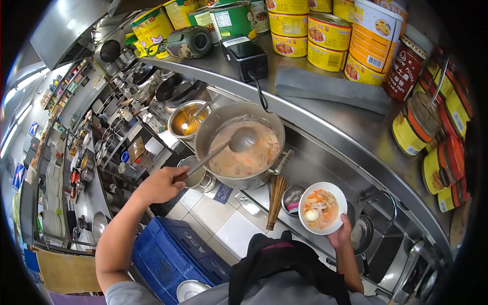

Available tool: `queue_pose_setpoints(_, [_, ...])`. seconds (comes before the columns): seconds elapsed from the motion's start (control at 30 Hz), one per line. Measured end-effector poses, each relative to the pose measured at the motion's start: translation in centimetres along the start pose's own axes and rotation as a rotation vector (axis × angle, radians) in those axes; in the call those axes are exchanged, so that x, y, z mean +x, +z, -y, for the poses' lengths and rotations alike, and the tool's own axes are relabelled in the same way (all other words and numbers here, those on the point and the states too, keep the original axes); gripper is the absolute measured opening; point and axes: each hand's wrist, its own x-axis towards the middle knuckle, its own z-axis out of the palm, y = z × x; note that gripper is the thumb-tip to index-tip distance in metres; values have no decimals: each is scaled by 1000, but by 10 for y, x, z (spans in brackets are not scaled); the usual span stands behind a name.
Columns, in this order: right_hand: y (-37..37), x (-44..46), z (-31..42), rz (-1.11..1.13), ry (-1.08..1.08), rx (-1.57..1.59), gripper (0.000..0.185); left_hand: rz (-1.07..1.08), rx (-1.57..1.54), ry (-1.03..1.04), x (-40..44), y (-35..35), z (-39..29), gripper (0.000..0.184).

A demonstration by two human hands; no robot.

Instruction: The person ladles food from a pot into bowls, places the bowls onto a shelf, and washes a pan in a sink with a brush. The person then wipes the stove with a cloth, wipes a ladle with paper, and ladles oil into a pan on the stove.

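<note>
My left hand (159, 187) is closed around the end of a long metal ladle (212, 154). The ladle's round cup rests at the surface of a thick, pinkish-cream soup (223, 161) with orange bits. This soup fills much of a large metal pot (246, 182). In my right hand (340, 234) is a white bowl (343, 206), gripped by the rim with the thumb on top. Inside the bowl are diced orange and pale chunks, a white egg-like piece (312, 216) and some liquid. Most of the right fingers are hidden beneath it.
Beside the pot sit a pan of orange liquid (185, 121) and a bamboo brush (276, 195). A sink with a faucet (390, 206) lies at right. Stacked yellow cans (290, 34) line the shelf above; a black cord (261, 96) hangs toward the pot. Blue crates (165, 251) stand below.
</note>
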Motion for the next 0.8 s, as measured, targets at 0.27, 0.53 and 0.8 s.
queue_pose_setpoints(0.27, [12, 5, 2, 10, -14, -34, 75, 350, -857, -519, 26, 28, -17, 42])
queue_pose_setpoints(0.53, [6, 4, -3, 21, -63, -53, 73, 281, -1237, -536, 2, 21, -3, 48])
queue_pose_setpoints(0.8, [12, 11, -6, 64, -9, -27, 73, 283, -490, -389, 12, 30, -34, 41])
